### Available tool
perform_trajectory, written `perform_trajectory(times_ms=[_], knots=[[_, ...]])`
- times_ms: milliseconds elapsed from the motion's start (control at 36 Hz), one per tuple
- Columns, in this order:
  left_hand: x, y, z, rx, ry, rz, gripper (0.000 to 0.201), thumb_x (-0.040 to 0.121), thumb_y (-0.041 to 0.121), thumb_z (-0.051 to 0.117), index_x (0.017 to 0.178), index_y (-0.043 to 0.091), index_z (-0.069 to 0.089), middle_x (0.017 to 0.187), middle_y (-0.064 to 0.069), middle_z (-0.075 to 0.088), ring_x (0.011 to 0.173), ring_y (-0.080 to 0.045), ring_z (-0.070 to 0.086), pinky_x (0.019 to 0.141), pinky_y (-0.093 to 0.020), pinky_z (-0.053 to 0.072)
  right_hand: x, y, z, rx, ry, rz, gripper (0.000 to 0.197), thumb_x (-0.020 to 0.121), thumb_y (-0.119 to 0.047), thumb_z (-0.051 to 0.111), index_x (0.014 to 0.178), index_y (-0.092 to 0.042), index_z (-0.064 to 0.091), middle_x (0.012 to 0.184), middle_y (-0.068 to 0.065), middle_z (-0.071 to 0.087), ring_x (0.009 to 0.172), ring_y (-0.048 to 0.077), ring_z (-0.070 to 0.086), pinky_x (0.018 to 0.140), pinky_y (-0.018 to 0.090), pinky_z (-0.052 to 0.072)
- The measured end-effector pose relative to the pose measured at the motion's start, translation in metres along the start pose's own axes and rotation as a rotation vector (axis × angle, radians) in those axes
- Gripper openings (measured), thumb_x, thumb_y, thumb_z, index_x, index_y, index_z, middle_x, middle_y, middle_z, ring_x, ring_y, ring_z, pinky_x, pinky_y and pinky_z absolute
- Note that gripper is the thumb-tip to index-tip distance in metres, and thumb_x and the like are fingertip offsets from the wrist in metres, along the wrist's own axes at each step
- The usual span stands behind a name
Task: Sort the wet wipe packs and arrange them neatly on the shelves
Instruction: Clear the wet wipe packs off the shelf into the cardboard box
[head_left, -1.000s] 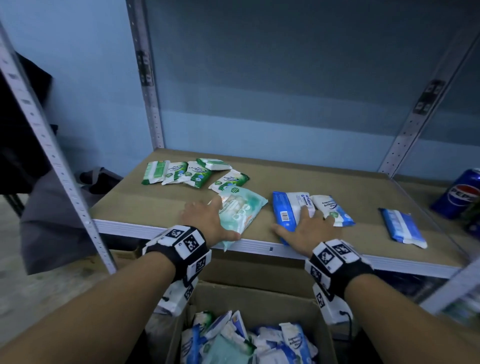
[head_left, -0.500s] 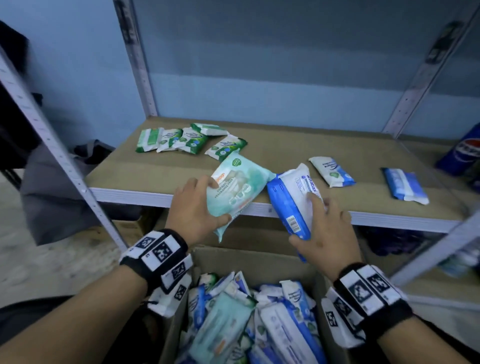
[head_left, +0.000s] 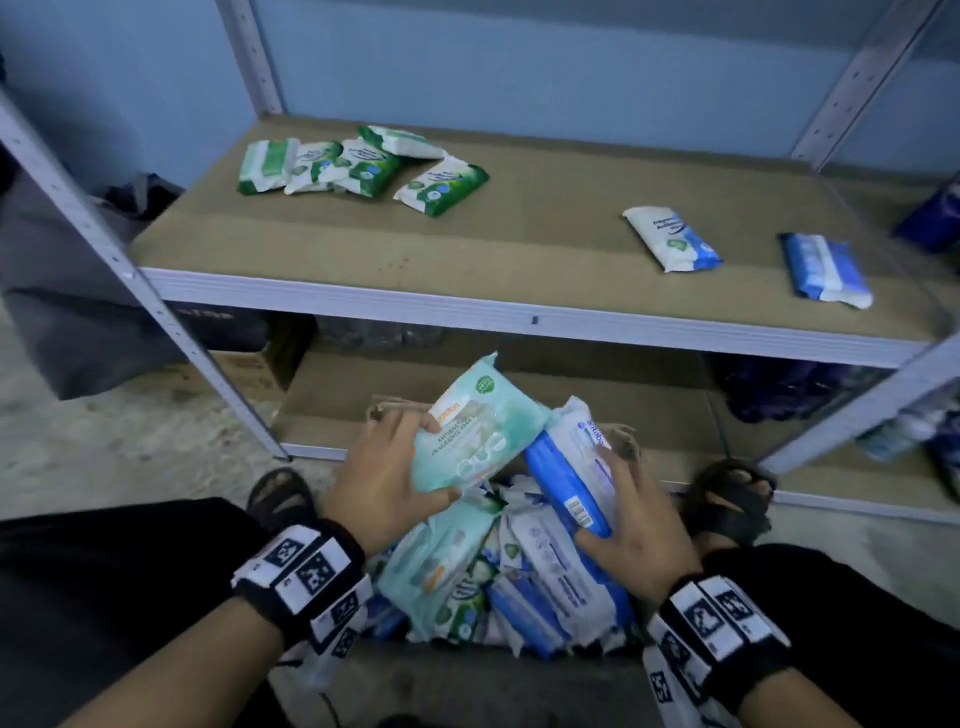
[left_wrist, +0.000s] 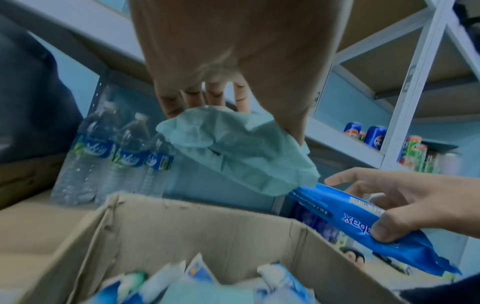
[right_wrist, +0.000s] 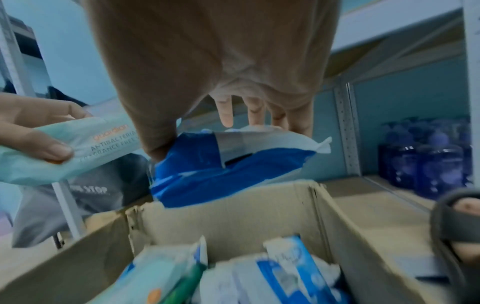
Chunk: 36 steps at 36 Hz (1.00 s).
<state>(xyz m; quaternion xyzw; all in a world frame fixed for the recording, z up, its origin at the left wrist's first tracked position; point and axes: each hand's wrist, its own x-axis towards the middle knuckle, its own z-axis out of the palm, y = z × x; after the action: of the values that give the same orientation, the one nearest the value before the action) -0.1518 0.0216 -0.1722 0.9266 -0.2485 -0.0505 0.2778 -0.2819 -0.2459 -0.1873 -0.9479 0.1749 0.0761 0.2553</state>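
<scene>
While your head view shows your left hand (head_left: 387, 480) gripping the mint pack (head_left: 475, 431) and right hand (head_left: 636, 525) the blue pack (head_left: 563, 467), only the left wrist reveals water bottles (left_wrist: 114, 156) on the lower shelf (left_wrist: 33, 222) against blue wall (head_left: 519, 67).

Pale teal pack (head_left: 480, 428), blue-and-white pack (head_left: 574, 465), green-and-white packs (head_left: 363, 166), brown cardboard box (left_wrist: 207, 232), black-and-white patterned wristbands (head_left: 304, 574).
</scene>
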Motion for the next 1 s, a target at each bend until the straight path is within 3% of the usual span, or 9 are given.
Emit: perform_trajectory(times_ms=[83,222,361,528,611,694,833,1000], knots=[[-0.011,-0.013,0.023,0.069,-0.120,-0.120,0.063,0.066,0.055,0.078,0.112,0.039,0.037,0.118,0.008,0.046,0.106,-0.020,0.045,0.086,-0.040,0.046,-0.001,0.011,0.025,-0.062,-0.165,0.052,0.099,0.064,-0.062,0.055,0.148,-0.042,0.008,0.136,-0.004,0.029,0.129,0.026,0.039,0.098,0.044,0.046],[-0.019,-0.037,0.051,0.098,-0.229,-0.263,0.067,0.069,0.059,0.074,0.119,0.032,0.039,0.127,0.000,0.052,0.111,-0.026,0.051,0.088,-0.038,0.046,-0.003,0.018,0.058,-0.157,-0.342,0.030,0.096,0.073,-0.055,0.063,0.152,-0.035,0.013,0.149,0.000,0.023,0.133,0.031,0.036,0.100,0.042,0.045],[-0.016,-0.047,0.071,0.184,-0.357,-0.354,0.077,0.081,0.057,0.066,0.139,0.019,0.031,0.135,-0.008,0.051,0.118,-0.030,0.052,0.093,-0.035,0.045,0.000,0.024,0.078,-0.202,-0.538,-0.044,0.101,0.073,-0.072,0.064,0.154,-0.031,0.019,0.153,-0.002,0.026,0.139,0.026,0.031,0.110,0.041,0.036],[-0.008,-0.053,0.090,0.285,-0.533,-0.432,0.062,0.092,0.043,0.056,0.139,0.011,0.034,0.139,-0.014,0.049,0.123,-0.031,0.052,0.097,-0.035,0.044,0.017,0.026,0.086,-0.268,-0.589,0.011,0.091,0.088,-0.054,0.062,0.156,-0.038,0.003,0.163,0.002,0.013,0.145,0.027,0.026,0.116,0.039,0.030],[-0.004,-0.053,0.096,0.286,-0.531,-0.425,0.065,0.095,0.035,0.054,0.151,0.019,0.024,0.150,-0.014,0.037,0.128,-0.034,0.047,0.101,-0.039,0.043,0.023,0.024,0.087,-0.309,-0.679,0.052,0.091,0.092,-0.053,0.058,0.155,-0.039,-0.006,0.165,0.006,0.003,0.149,0.028,0.018,0.119,0.039,0.023],[0.002,-0.057,0.102,0.302,-0.552,-0.407,0.065,0.099,0.031,0.049,0.154,0.024,0.017,0.156,-0.015,0.026,0.132,-0.038,0.041,0.102,-0.042,0.043,0.030,0.025,0.093,-0.314,-0.719,0.055,0.089,0.093,-0.054,0.055,0.155,-0.039,-0.008,0.165,0.007,0.002,0.150,0.026,0.016,0.119,0.038,0.021],[0.014,-0.079,0.112,0.280,-0.641,-0.423,0.067,0.102,0.034,0.039,0.157,0.021,0.003,0.159,-0.016,0.022,0.131,-0.039,0.043,0.100,-0.042,0.043,0.039,0.025,0.103,-0.364,-0.736,0.068,0.086,0.095,-0.051,0.052,0.155,-0.039,-0.008,0.165,0.007,0.004,0.146,0.030,0.026,0.115,0.042,0.031],[0.029,-0.093,0.120,0.260,-0.678,-0.500,0.062,0.105,0.034,0.033,0.157,0.020,0.002,0.161,-0.017,0.016,0.129,-0.038,0.047,0.102,-0.040,0.042,0.044,0.025,0.119,-0.391,-0.718,0.097,0.081,0.097,-0.046,0.051,0.154,-0.041,-0.007,0.163,0.007,0.008,0.138,0.036,0.036,0.108,0.045,0.040]])
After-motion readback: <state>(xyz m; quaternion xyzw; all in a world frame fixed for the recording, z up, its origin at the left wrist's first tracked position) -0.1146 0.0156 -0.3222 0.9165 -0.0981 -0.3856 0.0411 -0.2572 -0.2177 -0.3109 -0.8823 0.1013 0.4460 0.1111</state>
